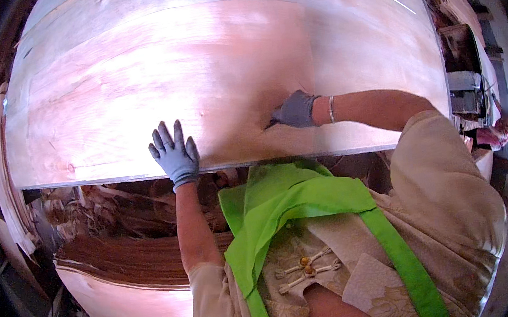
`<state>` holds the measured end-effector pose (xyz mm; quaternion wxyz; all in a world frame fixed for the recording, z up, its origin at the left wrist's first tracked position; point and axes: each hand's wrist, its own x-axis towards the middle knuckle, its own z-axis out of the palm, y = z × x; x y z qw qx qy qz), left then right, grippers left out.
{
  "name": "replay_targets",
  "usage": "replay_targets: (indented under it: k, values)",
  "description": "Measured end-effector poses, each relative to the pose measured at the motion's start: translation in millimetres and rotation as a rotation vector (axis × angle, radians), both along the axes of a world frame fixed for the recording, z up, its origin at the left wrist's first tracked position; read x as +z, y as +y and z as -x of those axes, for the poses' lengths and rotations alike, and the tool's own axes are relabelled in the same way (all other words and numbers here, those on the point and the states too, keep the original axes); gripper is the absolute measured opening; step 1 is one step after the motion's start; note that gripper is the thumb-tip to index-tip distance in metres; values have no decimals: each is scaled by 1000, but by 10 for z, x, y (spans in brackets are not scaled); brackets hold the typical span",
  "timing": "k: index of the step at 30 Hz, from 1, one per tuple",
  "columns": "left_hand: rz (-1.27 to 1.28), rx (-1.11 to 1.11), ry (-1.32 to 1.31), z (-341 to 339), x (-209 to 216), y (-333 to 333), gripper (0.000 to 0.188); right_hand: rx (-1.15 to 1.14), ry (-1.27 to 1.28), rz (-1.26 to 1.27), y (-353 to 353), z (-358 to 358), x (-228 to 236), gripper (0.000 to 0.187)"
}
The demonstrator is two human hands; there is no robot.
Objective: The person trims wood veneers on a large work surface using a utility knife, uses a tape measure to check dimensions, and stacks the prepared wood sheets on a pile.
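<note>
A broad, pale pinkish sheet of wood veneer (134, 78) lies flat before me, on top of a larger pale wood sheet (373, 53) that shows past its right edge. My left hand (176, 154), in a grey glove, rests on the wood at the near edge with its fingers spread. Farther right, my right hand (294, 110), also gloved in grey, is low over the veneer with its fingers closed. A dark tip shows by those fingers; what they hold, if anything, I cannot make out. Glare washes out much of the wood's left half.
Below the near edge lie torn veneer scraps (110, 204) and a thick stack of veneer sheets (141, 260). More sheets (4, 166) stand along the left side. At the far right are a dark box-like object (461, 56) and a person in pink (494, 133).
</note>
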<state>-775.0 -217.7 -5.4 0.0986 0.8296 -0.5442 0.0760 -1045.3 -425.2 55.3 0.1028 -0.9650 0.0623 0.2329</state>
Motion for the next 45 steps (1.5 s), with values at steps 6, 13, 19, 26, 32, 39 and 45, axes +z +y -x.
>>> replay_targets:
  k: [6, 13, 19, 26, 32, 39, 45]
  values:
    - [-33, 2, 2, -13, -24, -16, 55, 158, -446, 29, -743, 339, -23, 20]
    - [-22, -9, 12, -16, -38, -21, 55, 3, 39, 125, -1222, 880, 156, 17]
    - [-7, -21, 3, -3, 5, -55, 55, -294, 35, 172, -1106, 1419, 185, 14]
    - [33, -27, -32, -4, -26, -7, 54, -475, -132, 374, 440, 1274, -97, 15]
    - [1, -23, -59, 5, -42, 27, 53, -592, -116, 251, 1205, 1603, -12, 22]
    - [1, -45, -56, 37, -22, 23, 52, -629, 307, 100, 1937, 1885, -26, 15]
    - [-1, -24, -11, -108, -151, 122, 53, -1682, -926, -732, 1892, 1047, -776, 38]
